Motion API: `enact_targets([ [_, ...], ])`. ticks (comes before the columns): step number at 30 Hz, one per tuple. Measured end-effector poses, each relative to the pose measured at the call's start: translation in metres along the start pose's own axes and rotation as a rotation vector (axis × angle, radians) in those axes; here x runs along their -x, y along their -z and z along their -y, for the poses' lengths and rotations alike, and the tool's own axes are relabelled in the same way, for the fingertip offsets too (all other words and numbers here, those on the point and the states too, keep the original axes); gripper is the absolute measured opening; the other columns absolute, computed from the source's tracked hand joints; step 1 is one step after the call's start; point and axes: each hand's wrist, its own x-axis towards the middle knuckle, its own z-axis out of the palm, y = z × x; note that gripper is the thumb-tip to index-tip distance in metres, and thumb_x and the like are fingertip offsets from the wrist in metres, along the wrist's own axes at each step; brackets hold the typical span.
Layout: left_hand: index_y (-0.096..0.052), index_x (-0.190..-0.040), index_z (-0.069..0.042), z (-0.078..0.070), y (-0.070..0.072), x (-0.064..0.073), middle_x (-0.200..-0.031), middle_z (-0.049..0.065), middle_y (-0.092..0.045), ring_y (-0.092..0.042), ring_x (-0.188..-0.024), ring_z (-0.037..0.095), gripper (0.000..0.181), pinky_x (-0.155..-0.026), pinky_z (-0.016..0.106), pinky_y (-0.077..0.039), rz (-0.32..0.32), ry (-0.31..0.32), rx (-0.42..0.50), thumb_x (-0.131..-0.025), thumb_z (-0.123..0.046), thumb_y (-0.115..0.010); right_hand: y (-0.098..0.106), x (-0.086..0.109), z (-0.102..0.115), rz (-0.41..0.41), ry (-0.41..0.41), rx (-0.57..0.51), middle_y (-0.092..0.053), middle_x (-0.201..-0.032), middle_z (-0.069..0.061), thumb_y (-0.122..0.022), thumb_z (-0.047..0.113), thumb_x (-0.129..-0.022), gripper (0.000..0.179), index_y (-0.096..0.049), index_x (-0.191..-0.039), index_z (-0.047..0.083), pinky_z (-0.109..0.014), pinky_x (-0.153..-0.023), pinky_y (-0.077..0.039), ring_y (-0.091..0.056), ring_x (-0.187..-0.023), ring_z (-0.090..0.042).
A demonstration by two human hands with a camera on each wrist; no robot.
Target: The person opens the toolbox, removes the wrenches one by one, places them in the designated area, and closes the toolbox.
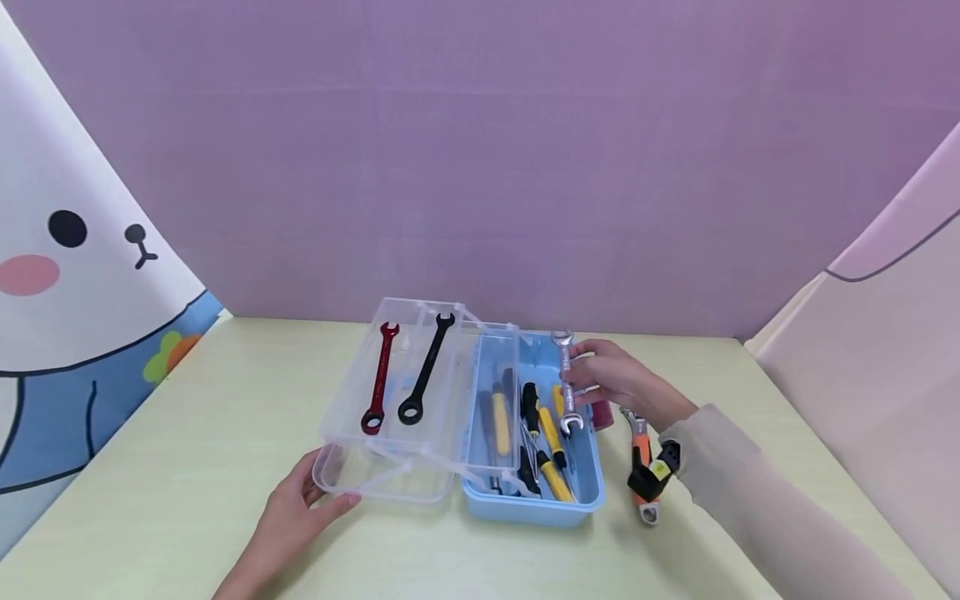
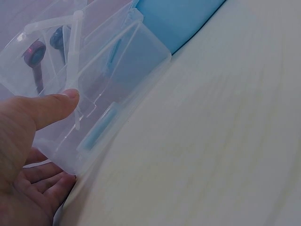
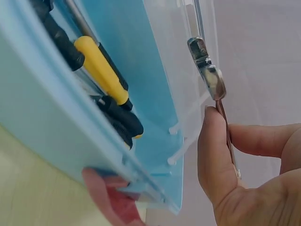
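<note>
Above the right side of a light-blue toolbox [image 1: 525, 517], my right hand [image 1: 618, 379] pinches a silver open-end wrench [image 1: 567, 379] between thumb and fingers. The same wrench [image 3: 214, 82] stands edge-on in the right wrist view. My left hand [image 1: 288, 512] holds the near-left corner of the clear plastic lid [image 1: 382, 483], thumb on one side and fingers on the other. A clear tray [image 1: 352, 400] spans the lid and the box's left part. On it lie a red wrench [image 1: 381, 375] and a black wrench [image 1: 427, 371]. Yellow-and-black-handled screwdrivers [image 1: 551, 433] fill the box.
Right of the box lies an orange-handled tool [image 1: 643, 450], partly hidden by the wrist camera [image 1: 654, 473]. A red object [image 1: 602, 414], its kind unclear, sits against the box's right side. A purple cloth wall [image 1: 480, 167] rises behind the pale table [image 1: 187, 467].
</note>
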Motion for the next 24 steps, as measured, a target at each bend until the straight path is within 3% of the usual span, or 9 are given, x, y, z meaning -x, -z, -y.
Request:
enact_targets([
  [14, -0.033, -0.141, 0.003, 0.002, 0.001, -0.003, -0.143, 0.032, -0.038, -0.048, -0.126, 0.042, 0.078, -0.094, 0.034, -0.052, 0.003, -0.034, 0.026, -0.081, -0.02, -0.077, 0.019, 0.008, -0.019, -0.032, -0.024, 0.013, -0.06, -0.08, -0.004, -0.052, 0.004, -0.09, 0.046, -0.032, -0.13, -0.008, -0.022, -0.058, -0.057, -0.06, -0.065, -0.011],
  [24, -0.033, -0.141, 0.003, 0.004, 0.002, -0.004, -0.143, 0.032, -0.039, -0.047, -0.127, 0.042, 0.077, -0.094, 0.034, -0.052, 0.01, -0.033, 0.031, -0.081, -0.02, -0.076, 0.03, 0.012, -0.039, -0.047, -0.071, 0.001, -0.063, -0.083, -0.006, -0.051, 0.005, -0.091, 0.041, -0.032, -0.126, -0.007, -0.025, -0.06, -0.059, -0.062, -0.066, -0.012],
])
